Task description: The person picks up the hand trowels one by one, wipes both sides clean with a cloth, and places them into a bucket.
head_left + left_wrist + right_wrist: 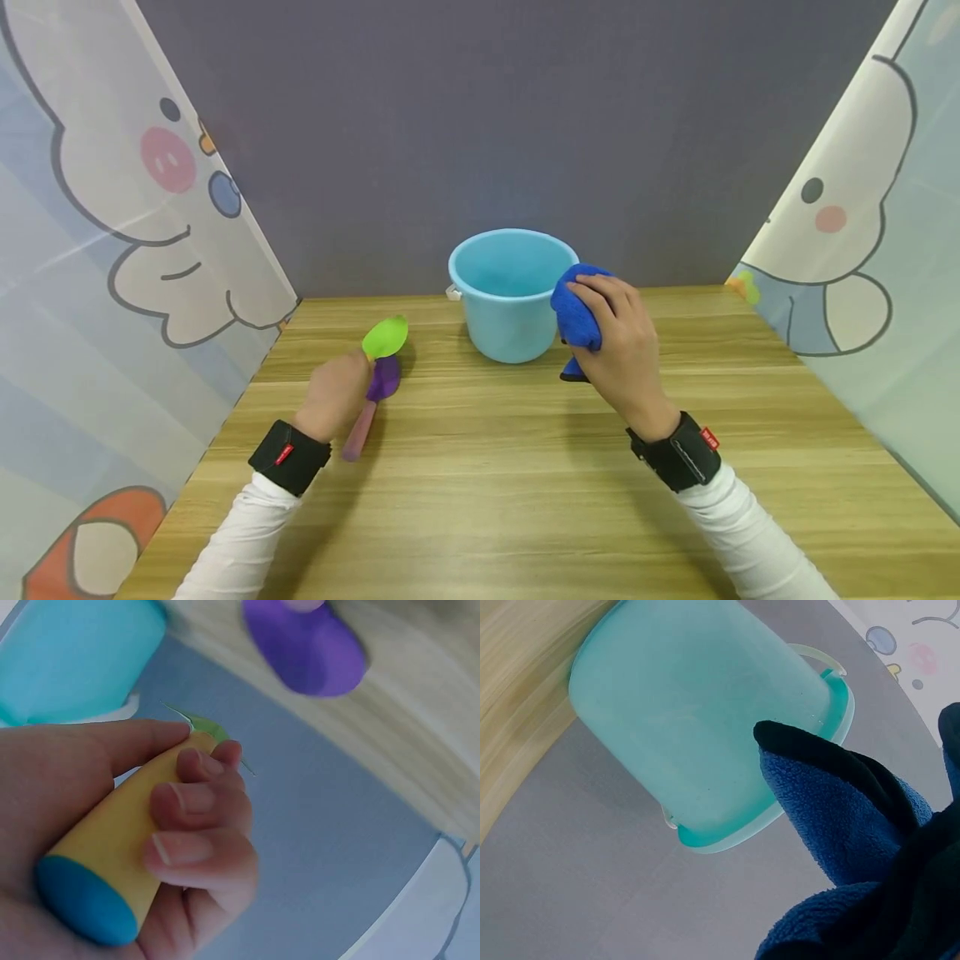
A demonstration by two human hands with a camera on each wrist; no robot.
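Observation:
My left hand (335, 392) grips the yellow handle of a toy shovel (112, 832), which has a blue end cap and a green blade (386, 337). A purple toy shovel (384, 379) with a pinkish handle lies on the table beside that hand, partly hidden by it. In my right hand (624, 342) is a bunched blue cloth (576, 312) with black edging, its lower corner hanging down. That cloth overlaps the right side of a light-blue bucket (510, 329) in the head view. The bucket stands upright with its mouth up; the right wrist view shows its outer wall and pale handle.
The wooden table (480, 483) reaches back to a dark grey panel (525, 117) just behind the bucket. Side panels with cartoon animals (97, 192) stand at left and right.

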